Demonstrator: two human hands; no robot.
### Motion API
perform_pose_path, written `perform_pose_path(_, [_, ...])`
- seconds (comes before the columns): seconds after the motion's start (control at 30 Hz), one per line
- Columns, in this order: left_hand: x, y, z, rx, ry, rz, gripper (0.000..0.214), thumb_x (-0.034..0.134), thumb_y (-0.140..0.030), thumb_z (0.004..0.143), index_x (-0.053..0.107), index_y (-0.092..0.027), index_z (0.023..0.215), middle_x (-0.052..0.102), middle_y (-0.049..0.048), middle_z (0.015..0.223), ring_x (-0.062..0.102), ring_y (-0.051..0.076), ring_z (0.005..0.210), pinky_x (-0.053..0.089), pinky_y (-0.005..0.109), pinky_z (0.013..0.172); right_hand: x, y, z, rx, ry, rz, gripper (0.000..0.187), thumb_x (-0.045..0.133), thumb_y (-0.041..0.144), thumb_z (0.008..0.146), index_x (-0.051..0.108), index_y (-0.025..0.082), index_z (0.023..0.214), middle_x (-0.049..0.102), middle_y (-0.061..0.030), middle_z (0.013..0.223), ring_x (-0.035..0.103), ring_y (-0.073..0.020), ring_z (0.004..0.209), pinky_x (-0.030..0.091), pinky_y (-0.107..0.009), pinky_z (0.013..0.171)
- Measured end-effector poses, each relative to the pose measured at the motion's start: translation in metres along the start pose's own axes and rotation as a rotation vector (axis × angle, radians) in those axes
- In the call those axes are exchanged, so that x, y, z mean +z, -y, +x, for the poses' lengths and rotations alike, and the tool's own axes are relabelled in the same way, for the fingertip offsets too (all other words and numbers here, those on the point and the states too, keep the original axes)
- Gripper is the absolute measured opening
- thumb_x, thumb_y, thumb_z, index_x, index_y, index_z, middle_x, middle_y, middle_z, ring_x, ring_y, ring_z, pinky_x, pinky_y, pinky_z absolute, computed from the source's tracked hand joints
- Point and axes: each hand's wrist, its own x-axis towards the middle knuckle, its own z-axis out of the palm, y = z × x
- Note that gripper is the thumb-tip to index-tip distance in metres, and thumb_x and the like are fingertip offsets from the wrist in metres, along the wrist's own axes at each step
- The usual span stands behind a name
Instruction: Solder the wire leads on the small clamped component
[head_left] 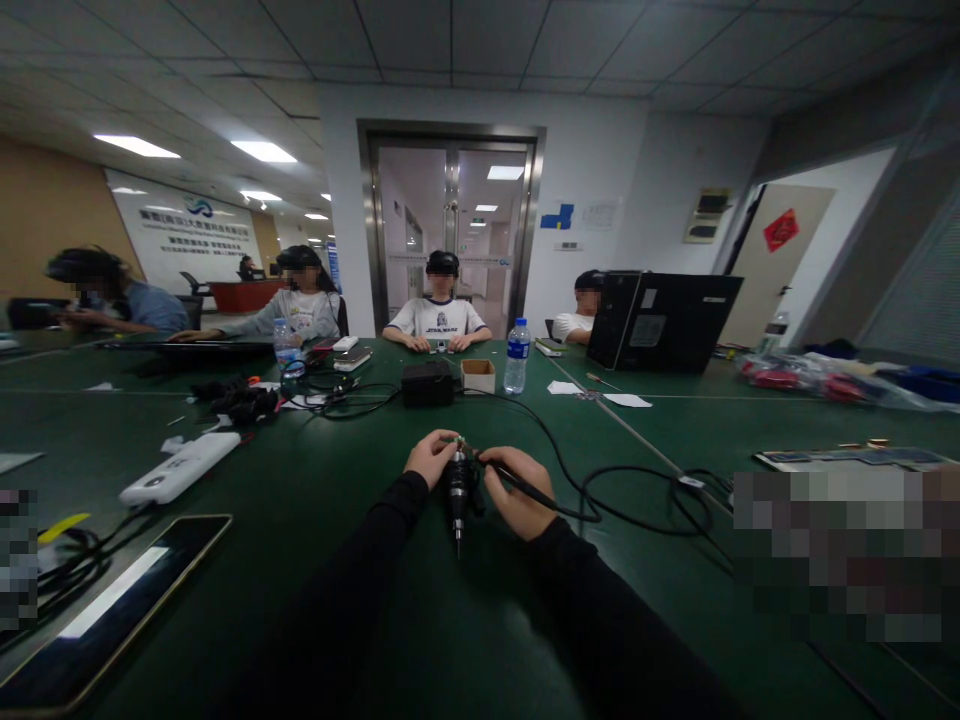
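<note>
Two hands are holding a corded black tool just above a green table.
The left hand is pinching the tool's far end; the right hand is clasping its barrel, the cable trailing off to the right; the tool is looking rigid and fairly weighty, its thick middle likely giving the surest hold; the cable is probably tugging at it.

The person is wearing long, plain black fabric sleeves: the left sleeve and the right sleeve are each covering the arm down to the wrist. The left hand and right hand are showing bare beyond the cuffs.
</note>
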Motion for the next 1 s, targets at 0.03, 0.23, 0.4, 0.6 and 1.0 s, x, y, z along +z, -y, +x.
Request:
perform_pose_path(0.03, [0.0001, -0.0002, -0.0001, 0.001, -0.002, -0.006, 0.025, 0.061, -0.029, 0.076, 0.062, -0.015, 0.097, 0.073, 0.0071, 0.087, 0.068, 0.02, 0.085, 0.051, 0.034, 0.086, 0.0, 0.0001, 0.0001, -0.003, -0.005, -0.001, 0.017, 0.051, 0.017, 0.076, 0.066, 0.022, 0.082, 0.07, -0.0033, 0.083, 0.065, -0.0183, 0.079, 0.051, -0.03, 0.077])
perform_pose_path(0.23, [-0.0001, 0.0011, 0.0, 0.009, -0.005, -0.023, 0.023, 0.06, -0.026, 0.077, 0.061, -0.015, 0.097, 0.073, 0.0087, 0.089, 0.068, 0.021, 0.087, 0.05, 0.036, 0.087, 0.0006, -0.0015, -0.0006, 0.015, -0.016, -0.001, 0.017, 0.051, 0.017, 0.077, 0.065, 0.023, 0.084, 0.07, -0.0032, 0.084, 0.065, -0.0188, 0.079, 0.051, -0.031, 0.078])
perform_pose_path(0.4, [0.0001, 0.0, -0.0007, 0.007, -0.007, -0.015, 0.022, 0.058, -0.025, 0.078, 0.061, -0.015, 0.097, 0.073, 0.0088, 0.089, 0.068, 0.021, 0.087, 0.05, 0.036, 0.088, 0.0012, -0.0035, -0.0017, 0.017, -0.003, -0.001, 0.016, 0.052, 0.017, 0.078, 0.065, 0.022, 0.084, 0.07, -0.0031, 0.085, 0.065, -0.019, 0.08, 0.051, -0.031, 0.078])
perform_pose_path(0.6, [-0.0008, 0.0025, 0.0004, 0.001, -0.007, -0.018, 0.024, 0.062, -0.029, 0.077, 0.063, -0.016, 0.097, 0.073, 0.0077, 0.09, 0.068, 0.02, 0.087, 0.05, 0.036, 0.088, -0.0008, -0.0002, -0.0015, 0.003, -0.009, 0.005, 0.016, 0.052, 0.016, 0.078, 0.065, 0.022, 0.084, 0.07, -0.0035, 0.085, 0.065, -0.019, 0.08, 0.051, -0.031, 0.078])
perform_pose_path(1.0, [-0.0009, 0.0076, 0.0023, 0.032, -0.021, -0.023, 0.022, 0.061, -0.027, 0.077, 0.063, -0.017, 0.096, 0.073, 0.0074, 0.09, 0.068, 0.02, 0.087, 0.049, 0.035, 0.088, 0.0014, -0.0006, -0.0016, -0.008, 0.013, 0.019, 0.016, 0.052, 0.016, 0.076, 0.065, 0.022, 0.082, 0.07, -0.0031, 0.083, 0.064, -0.0182, 0.079, 0.05, -0.03, 0.076])
